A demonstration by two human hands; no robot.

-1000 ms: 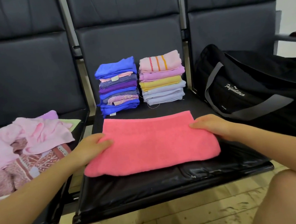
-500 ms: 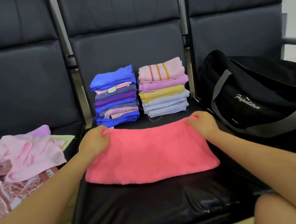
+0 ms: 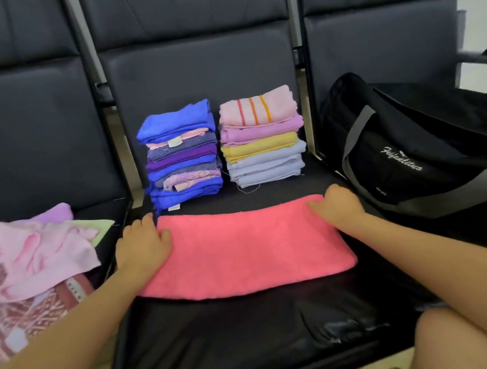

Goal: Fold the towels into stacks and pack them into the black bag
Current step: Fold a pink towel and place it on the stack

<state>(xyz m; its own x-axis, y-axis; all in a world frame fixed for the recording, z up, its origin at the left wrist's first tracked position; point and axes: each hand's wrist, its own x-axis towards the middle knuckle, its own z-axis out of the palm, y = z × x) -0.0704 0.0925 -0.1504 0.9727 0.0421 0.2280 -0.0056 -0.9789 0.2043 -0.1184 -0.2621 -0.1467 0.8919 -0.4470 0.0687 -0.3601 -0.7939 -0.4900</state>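
Loose towel heap point(image 3: 27, 268) lay on seat left of left hand point(image 3: 142, 247). Left hand rested on left end of one coral towel point(image 3: 245, 252), fingers relaxed, released; right hand point(image 3: 336, 207) likewise on right end. Two folded stacks point(image 3: 182, 155) stood beyond both hands. One black bag point(image 3: 416, 143) sat right of right hand.

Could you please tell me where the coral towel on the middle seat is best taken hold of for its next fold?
Probably at its two far corners, coming from the near side. The coral towel lies flat as a wide band, and the left hand and right hand already rest there, so pinching those corners should let the far edge come toward the near one.
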